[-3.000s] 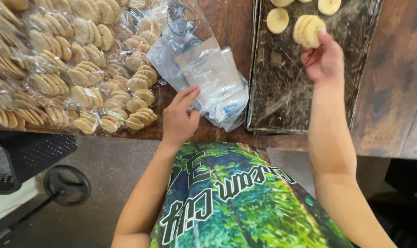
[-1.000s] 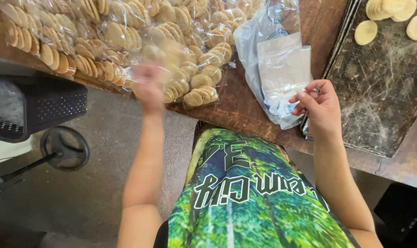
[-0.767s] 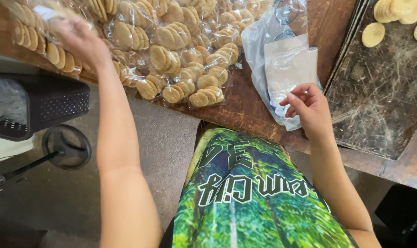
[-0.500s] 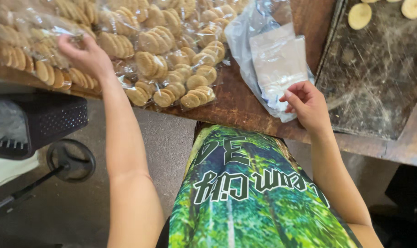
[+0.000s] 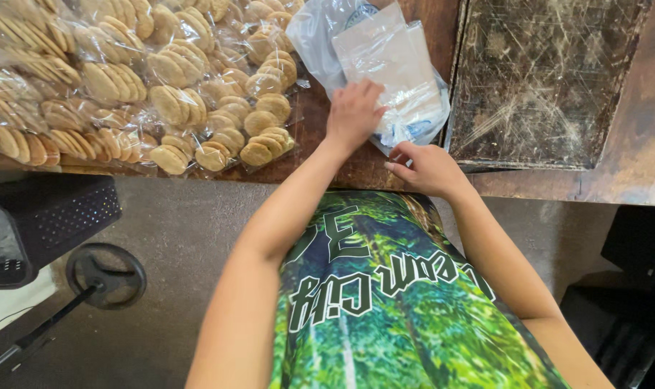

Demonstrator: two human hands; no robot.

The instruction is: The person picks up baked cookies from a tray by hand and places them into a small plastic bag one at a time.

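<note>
Packets of round tan biscuits (image 5: pixel 147 79), crinkly clear film, heaped left on wooden surface (image 5: pixel 630 166). Scratched dark tray (image 5: pixel 544 79) right. Left hand (image 5: pixel 354 114) and right hand (image 5: pixel 428 167) pinched glossy clear bag stack (image 5: pixel 392 65).

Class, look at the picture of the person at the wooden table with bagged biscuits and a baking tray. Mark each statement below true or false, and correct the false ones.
1. The left hand rests on the stack of empty clear bags. True.
2. The dark baking tray is full of biscuits. False: no biscuits show on the part in view.
3. The packed bags of biscuits lie to the left of the empty bags. True.
4. The right hand holds a biscuit over the tray. False: it is at the near table edge by the empty bags.
</note>
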